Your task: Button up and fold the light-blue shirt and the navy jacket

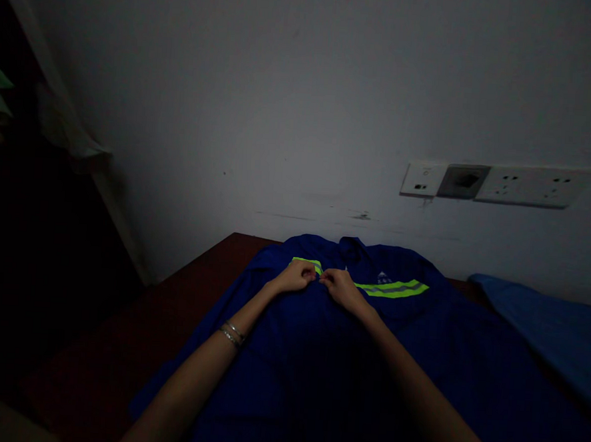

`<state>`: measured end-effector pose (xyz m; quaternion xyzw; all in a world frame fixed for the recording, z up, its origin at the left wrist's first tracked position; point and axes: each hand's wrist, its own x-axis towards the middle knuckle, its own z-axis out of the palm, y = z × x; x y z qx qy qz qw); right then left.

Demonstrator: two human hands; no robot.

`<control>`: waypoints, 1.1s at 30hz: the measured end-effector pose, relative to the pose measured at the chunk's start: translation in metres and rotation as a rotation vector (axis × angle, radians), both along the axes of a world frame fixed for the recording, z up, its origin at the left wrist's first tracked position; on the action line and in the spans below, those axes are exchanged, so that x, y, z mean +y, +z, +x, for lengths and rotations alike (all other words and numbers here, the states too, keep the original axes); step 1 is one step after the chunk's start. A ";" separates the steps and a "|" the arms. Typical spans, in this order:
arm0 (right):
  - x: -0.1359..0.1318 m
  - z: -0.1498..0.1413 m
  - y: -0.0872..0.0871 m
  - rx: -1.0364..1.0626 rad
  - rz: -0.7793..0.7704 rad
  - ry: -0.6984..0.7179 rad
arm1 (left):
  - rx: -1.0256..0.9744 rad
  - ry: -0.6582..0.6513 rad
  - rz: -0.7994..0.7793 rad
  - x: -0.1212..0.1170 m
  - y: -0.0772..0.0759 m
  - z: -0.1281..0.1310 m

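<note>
A dark blue jacket with neon yellow-green chest stripes lies spread flat on a dark brown table. My left hand and my right hand meet at the centre of the chest, just below the collar. Both have their fingers curled in a pinch on the jacket's front opening, fingertips nearly touching. What sits between the fingertips is too small and dark to make out. Thin bangles circle my left wrist.
A grey wall rises right behind the table, with a strip of white sockets and switches at the right. Another blue cloth lies at the right edge. The left side of the room is dark, with a white post leaning diagonally.
</note>
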<state>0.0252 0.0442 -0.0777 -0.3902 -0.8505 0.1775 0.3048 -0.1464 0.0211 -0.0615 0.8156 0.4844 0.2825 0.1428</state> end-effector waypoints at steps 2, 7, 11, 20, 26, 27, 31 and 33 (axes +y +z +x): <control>0.001 0.000 -0.001 -0.003 -0.009 -0.003 | -0.055 0.007 -0.029 0.001 -0.002 0.000; 0.001 0.002 0.000 -0.050 -0.036 -0.014 | -0.162 0.014 -0.084 0.001 -0.002 0.000; 0.000 0.003 0.002 -0.062 -0.056 -0.016 | -0.251 0.007 -0.133 0.001 0.001 0.000; -0.003 0.000 0.003 -0.149 0.018 0.004 | -0.338 0.048 -0.563 0.003 0.000 -0.004; -0.003 0.005 0.009 -0.187 0.018 -0.019 | -0.116 0.097 -0.370 0.006 0.010 -0.018; -0.003 0.006 0.010 -0.186 0.027 -0.026 | -0.081 0.121 -0.331 0.007 0.012 -0.021; -0.006 0.008 0.016 -0.187 0.081 -0.040 | 0.056 0.222 -0.198 0.009 0.017 -0.031; -0.009 0.009 0.022 -0.201 0.103 -0.054 | 0.121 0.262 -0.153 0.009 0.019 -0.031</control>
